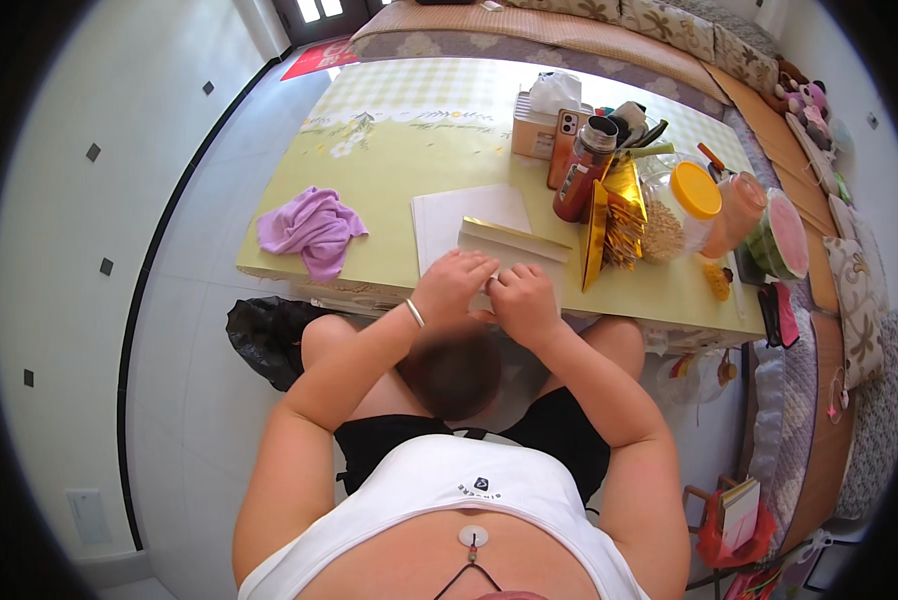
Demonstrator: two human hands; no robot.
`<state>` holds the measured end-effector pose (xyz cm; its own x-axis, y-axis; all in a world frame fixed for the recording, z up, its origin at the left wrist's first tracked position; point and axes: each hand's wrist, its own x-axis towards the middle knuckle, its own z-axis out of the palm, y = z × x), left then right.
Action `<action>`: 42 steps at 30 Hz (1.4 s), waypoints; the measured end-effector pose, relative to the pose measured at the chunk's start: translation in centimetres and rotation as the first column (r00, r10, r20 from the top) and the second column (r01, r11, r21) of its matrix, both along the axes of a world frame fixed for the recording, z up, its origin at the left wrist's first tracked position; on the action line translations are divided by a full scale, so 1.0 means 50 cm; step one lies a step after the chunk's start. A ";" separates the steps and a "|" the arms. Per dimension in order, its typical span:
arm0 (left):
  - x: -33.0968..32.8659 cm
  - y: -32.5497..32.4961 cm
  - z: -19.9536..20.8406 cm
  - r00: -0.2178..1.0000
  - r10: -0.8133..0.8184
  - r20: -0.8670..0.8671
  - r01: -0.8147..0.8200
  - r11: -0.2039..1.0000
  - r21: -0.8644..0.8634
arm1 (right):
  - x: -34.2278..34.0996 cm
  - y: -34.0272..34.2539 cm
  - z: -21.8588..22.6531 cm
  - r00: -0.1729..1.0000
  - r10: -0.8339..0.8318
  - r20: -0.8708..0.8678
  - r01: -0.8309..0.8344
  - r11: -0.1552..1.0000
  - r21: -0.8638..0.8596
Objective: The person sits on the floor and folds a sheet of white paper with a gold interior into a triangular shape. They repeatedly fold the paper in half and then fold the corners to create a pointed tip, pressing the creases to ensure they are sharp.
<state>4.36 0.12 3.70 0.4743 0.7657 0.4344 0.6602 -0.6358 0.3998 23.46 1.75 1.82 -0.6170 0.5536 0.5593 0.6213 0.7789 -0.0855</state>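
Note:
My left hand (pixel 454 282) and my right hand (pixel 522 300) meet at the near edge of the yellow-green table (pixel 389 170). Both press on a folded sheet with a white face and gold edge (pixel 514 244), fingers curled over its near end. A flat white sheet of paper (pixel 459 215) lies under and behind it. A thin bracelet circles my left wrist. What my fingertips pinch is hidden by the hands.
A purple cloth (pixel 311 230) lies at the table's left. Right of the hands stand gold foil sheets (pixel 614 220), a red bottle (pixel 584 170), a jar with an orange lid (pixel 681 205), a tissue box (pixel 541 118) and a phone (pixel 565 140). A cut watermelon (pixel 781 235) sits far right.

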 end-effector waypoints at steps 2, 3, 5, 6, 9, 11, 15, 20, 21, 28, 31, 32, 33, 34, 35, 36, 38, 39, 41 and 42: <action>-0.010 0.004 -0.043 0.991 0.075 -0.109 -0.089 0.988 -0.126 | -0.010 -0.004 -0.003 1.000 0.006 -0.022 -0.008 0.998 -0.066; -0.023 0.009 -0.054 0.979 0.114 -0.170 -0.154 0.957 -0.247 | -0.008 -0.004 -0.006 0.999 -0.016 -0.037 0.011 0.991 -0.130; -0.052 0.005 -0.061 0.979 0.163 -0.127 -0.196 0.925 -0.325 | 0.001 -0.002 -0.010 0.996 -0.063 -0.061 0.045 0.965 -0.258; -0.066 -0.005 -0.058 0.984 0.177 -0.015 -0.173 0.942 -0.288 | 0.010 0.004 -0.012 0.996 -0.049 -0.078 0.032 0.978 -0.208; -0.084 -0.014 -0.040 0.988 0.143 0.064 -0.140 0.989 -0.046 | 0.039 0.028 -0.019 0.990 0.004 -0.138 -0.029 0.984 -0.178; -0.091 -0.006 -0.051 0.991 0.098 0.091 -0.099 0.995 0.011 | 0.044 0.045 -0.027 0.979 0.038 -0.198 -0.100 0.944 -0.313; -0.090 -0.004 -0.057 0.984 0.154 0.088 -0.151 0.987 -0.049 | 0.040 0.064 -0.031 0.981 0.029 -0.190 -0.096 0.931 -0.352; -0.091 -0.014 -0.021 0.983 0.182 0.013 -0.182 0.983 0.019 | 0.034 0.063 0.012 0.991 0.067 -0.115 -0.087 0.979 -0.184; -0.091 -0.010 -0.021 0.985 0.173 0.014 -0.173 0.983 0.067 | 0.032 0.064 0.015 0.991 0.073 -0.112 -0.086 0.989 -0.120; -0.104 0.023 -0.095 0.953 0.216 0.214 -0.167 0.960 -0.224 | 0.045 0.115 -0.062 0.952 0.019 -0.305 -0.169 0.865 -0.472; -0.107 0.035 -0.107 0.922 0.276 0.273 -0.199 0.940 -0.278 | 0.043 0.128 -0.062 0.923 -0.086 -0.374 -0.154 0.810 -0.566; -0.108 0.039 -0.109 0.914 0.296 0.277 -0.217 0.934 -0.283 | 0.040 0.131 -0.060 0.909 -0.092 -0.407 -0.157 0.828 -0.538; -0.109 0.041 -0.112 0.914 0.295 0.279 -0.214 0.934 -0.285 | 0.038 0.132 -0.059 0.893 -0.096 -0.439 -0.159 0.846 -0.509; -0.109 0.042 -0.114 0.914 0.293 0.280 -0.211 0.934 -0.288 | 0.036 0.131 -0.057 0.893 -0.083 -0.443 -0.143 0.880 -0.454; -0.110 0.043 -0.114 0.914 0.292 0.282 -0.209 0.934 -0.290 | 0.030 0.127 -0.044 0.892 -0.069 -0.447 -0.127 0.910 -0.395; -0.111 0.045 -0.114 0.915 0.293 0.276 -0.212 0.934 -0.287 | 0.025 0.124 -0.036 0.892 -0.055 -0.450 -0.111 0.936 -0.335; -0.112 0.048 -0.113 0.919 0.294 0.263 -0.217 0.934 -0.283 | 0.016 0.130 -0.042 0.885 -0.065 -0.461 -0.097 0.943 -0.319; -0.110 0.049 -0.114 0.915 0.300 0.269 -0.221 0.932 -0.288 | 0.013 0.135 -0.048 0.882 -0.071 -0.466 -0.089 0.946 -0.312; -0.107 0.049 -0.112 0.908 0.314 0.279 -0.230 0.927 -0.296 | 0.014 0.152 -0.073 0.874 -0.130 -0.469 -0.100 0.896 -0.434; -0.109 0.051 -0.118 0.894 0.348 0.283 -0.278 0.925 -0.258 | 0.015 0.161 -0.084 0.869 -0.158 -0.468 -0.107 0.865 -0.490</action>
<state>-1.09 2.66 -2.20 0.0584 0.9395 0.3375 0.6267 -0.2977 0.7202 24.23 9.82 -2.39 -0.3260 0.8427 0.4285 0.4156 0.5349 -0.7357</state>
